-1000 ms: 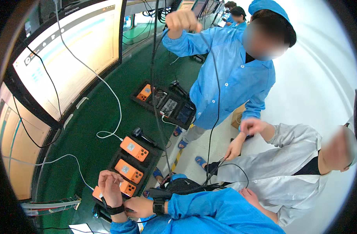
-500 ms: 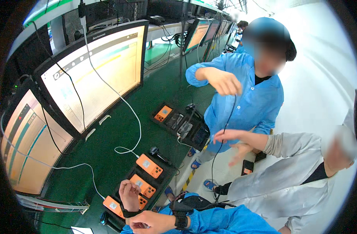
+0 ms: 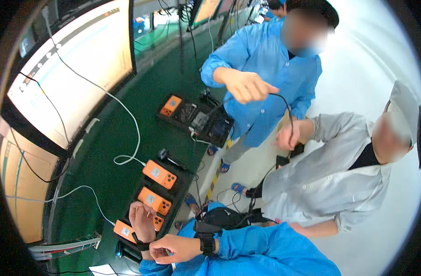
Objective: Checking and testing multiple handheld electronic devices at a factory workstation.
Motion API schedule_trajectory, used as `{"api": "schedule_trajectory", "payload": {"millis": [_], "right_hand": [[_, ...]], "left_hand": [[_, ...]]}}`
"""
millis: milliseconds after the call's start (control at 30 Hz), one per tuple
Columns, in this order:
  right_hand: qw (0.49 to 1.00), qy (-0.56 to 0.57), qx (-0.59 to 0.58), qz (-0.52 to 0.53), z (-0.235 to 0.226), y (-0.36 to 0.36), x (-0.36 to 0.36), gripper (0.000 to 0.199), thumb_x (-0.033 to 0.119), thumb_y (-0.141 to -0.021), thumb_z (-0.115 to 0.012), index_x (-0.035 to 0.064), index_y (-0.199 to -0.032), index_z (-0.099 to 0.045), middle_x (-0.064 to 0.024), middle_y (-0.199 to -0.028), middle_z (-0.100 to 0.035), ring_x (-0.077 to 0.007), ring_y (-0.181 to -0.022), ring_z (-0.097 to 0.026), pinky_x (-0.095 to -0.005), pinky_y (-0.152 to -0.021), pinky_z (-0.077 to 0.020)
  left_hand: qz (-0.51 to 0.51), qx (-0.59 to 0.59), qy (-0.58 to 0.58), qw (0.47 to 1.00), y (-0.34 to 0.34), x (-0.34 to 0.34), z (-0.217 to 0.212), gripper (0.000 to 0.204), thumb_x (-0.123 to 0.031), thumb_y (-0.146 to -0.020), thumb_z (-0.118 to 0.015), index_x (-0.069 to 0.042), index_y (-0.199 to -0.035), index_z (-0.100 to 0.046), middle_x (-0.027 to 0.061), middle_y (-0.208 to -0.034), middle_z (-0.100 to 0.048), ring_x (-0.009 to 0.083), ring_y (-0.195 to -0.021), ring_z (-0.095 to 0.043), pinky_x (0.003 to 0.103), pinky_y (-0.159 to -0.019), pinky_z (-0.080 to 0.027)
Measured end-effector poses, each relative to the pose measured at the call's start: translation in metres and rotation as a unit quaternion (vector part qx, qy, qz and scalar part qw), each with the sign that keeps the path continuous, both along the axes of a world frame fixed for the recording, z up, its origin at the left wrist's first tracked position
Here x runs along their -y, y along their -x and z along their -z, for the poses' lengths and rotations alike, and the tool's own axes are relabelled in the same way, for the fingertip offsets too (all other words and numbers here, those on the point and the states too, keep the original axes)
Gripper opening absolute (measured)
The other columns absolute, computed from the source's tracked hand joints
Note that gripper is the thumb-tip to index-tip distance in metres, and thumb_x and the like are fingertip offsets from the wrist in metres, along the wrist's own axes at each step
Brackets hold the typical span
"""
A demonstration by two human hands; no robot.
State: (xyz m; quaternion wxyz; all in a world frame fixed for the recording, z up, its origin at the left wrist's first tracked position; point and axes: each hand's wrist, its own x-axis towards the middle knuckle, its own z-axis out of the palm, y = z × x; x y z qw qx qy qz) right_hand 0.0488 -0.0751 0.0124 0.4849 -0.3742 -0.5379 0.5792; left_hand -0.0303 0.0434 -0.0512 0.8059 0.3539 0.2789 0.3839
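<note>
View: a single head-worn fisheye camera looked steeply down from above the wearer's own arms.
Facing: forward and down over the green work table (image 3: 128, 138), its far end running toward the top edge.
Nearness: the left hand (image 3: 144, 221) and right hand (image 3: 176, 248) sat close under the lens at the lower edge; two other people stood near on the right.
Distortion: the screens' (image 3: 72, 78) straight edges bowed toward the rim (a dark ring closed the picture).
Shared ground: only one view, so no overlap to tell.
</note>
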Motion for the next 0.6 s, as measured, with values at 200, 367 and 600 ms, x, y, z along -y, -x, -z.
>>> {"api": "schedule_trajectory", "payload": {"millis": [200,367,600], "right_hand": [[0.999,-0.016,-0.029,0.005,0.005,0.010,0.004,0.019,0.019,-0.083,-0.062,0.0018,-0.084,-0.054,-0.0055,-0.068,-0.059,-0.0153,-0.061,-0.057,-0.0279,-0.057,-0.0457],[0.999,0.000,-0.037,0.017,0.009,0.011,0.006,0.019,0.020,-0.082,-0.062,0.0024,-0.085,-0.055,-0.0062,-0.068,-0.060,-0.0173,-0.062,-0.059,-0.0291,-0.058,-0.0464],[0.999,-0.005,-0.034,0.019,0.013,0.019,0.003,0.020,0.021,-0.082,-0.062,0.0032,-0.087,-0.055,-0.0063,-0.068,-0.061,-0.0191,-0.062,-0.060,-0.0296,-0.058,-0.0471]], "left_hand": [[0.026,-0.002,0.020,0.999,0.001,0.005,-0.002,0.004,-0.011,-0.090,-0.053,-0.009,-0.093,-0.052,0.0018,-0.076,-0.053,0.0140,-0.069,-0.053,0.028,-0.064,-0.046],[0.018,-0.032,0.013,0.999,0.006,0.008,-0.002,0.004,-0.011,-0.090,-0.052,-0.009,-0.093,-0.051,0.0014,-0.076,-0.051,0.0136,-0.070,-0.052,0.028,-0.064,-0.045],[0.029,-0.040,0.028,0.998,0.020,0.008,0.008,0.005,-0.011,-0.090,-0.053,-0.008,-0.092,-0.050,0.0027,-0.074,-0.050,0.0147,-0.066,-0.052,0.028,-0.061,-0.044]]}}
